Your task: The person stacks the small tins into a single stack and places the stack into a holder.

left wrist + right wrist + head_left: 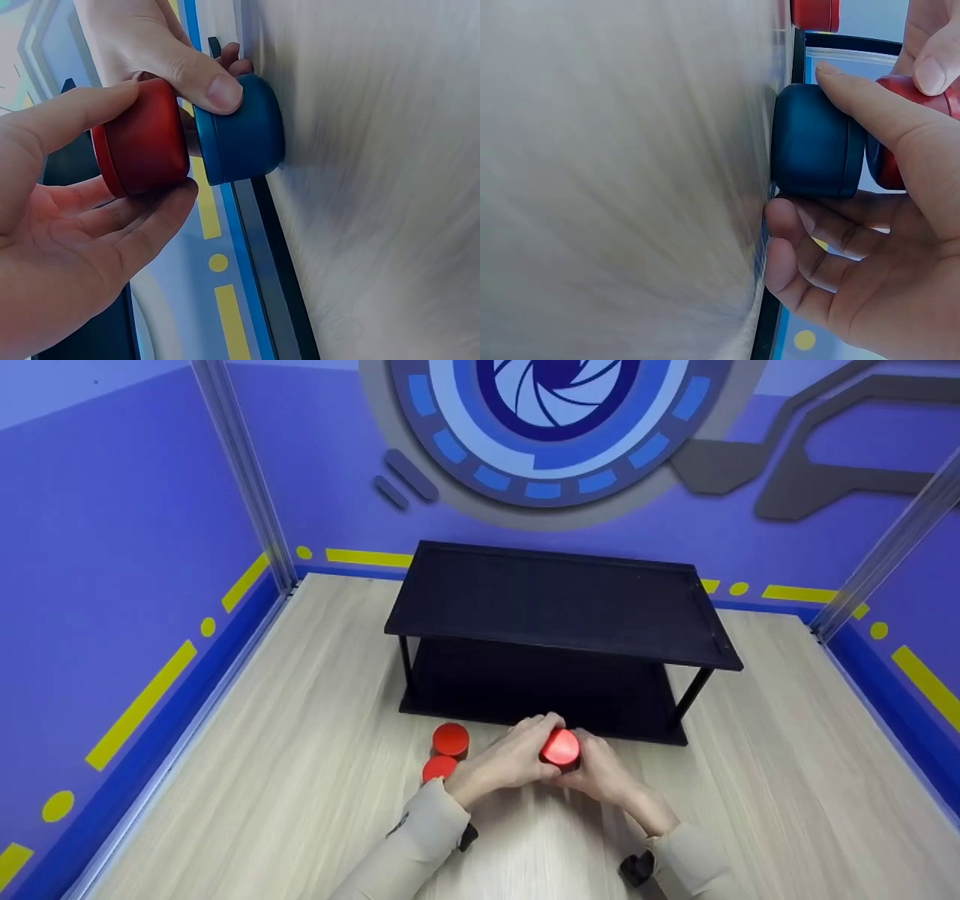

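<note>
My left hand (516, 756) grips a small round red tin (146, 139) between thumb and fingers. Just below it, a matching blue tin (244, 135) stands close over the wooden table, with my right thumb and fingers around its sides. The right hand (604, 771) comes in from the other side. In the head view the red lid hides the blue tin. Seen from the right wrist, the blue tin (814, 142) is nearest the tabletop and the red tin (889, 161) lies beyond it, partly covered by fingers.
Two more red tins, one farther back (451, 741) and one nearer (439, 768), stand left of my hands, the nearer partly behind my left forearm. A black two-tier shelf (555, 600) stands just behind the hands. Blue patterned walls (127, 547) enclose the table (247, 780).
</note>
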{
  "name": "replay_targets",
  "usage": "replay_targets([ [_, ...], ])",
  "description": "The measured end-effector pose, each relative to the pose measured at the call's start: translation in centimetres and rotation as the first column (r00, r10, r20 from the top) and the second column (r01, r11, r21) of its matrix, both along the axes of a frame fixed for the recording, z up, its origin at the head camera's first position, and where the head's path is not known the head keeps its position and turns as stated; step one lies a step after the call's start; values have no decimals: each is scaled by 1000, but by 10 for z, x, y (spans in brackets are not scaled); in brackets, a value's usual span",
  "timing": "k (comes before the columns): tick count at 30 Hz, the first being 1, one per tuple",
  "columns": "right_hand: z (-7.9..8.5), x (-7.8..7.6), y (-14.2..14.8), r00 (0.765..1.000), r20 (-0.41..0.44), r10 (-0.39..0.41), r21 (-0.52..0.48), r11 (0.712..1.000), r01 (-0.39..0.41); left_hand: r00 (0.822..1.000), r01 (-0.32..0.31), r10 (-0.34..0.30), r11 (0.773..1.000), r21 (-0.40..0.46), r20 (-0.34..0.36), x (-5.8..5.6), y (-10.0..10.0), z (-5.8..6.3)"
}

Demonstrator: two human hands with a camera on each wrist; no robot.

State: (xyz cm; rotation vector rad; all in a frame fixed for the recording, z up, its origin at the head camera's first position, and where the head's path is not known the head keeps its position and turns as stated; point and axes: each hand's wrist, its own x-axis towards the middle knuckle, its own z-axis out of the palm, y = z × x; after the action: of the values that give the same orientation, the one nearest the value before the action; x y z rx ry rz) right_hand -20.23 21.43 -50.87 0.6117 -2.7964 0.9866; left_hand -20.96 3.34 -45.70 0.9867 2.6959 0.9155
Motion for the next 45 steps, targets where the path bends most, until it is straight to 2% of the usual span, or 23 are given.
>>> replay_targets([
  [10,-6,3,4,998,60,35,12,999,-36,998,-18,18,1000,-3,52,0,3,-4],
  [26,-4,1,5,990,91,103,-20,995,-102,998,-22,23,999,-32,51,-2,1,-5],
  [38,12,4,16,965,214,152,-15,988,-152,997,-32,33,999,-21,75,1,-2,0],
  [45,24,11,21,958,244,153,-3,988,-157,996,-25,29,999,-43,84,4,-7,6],
])
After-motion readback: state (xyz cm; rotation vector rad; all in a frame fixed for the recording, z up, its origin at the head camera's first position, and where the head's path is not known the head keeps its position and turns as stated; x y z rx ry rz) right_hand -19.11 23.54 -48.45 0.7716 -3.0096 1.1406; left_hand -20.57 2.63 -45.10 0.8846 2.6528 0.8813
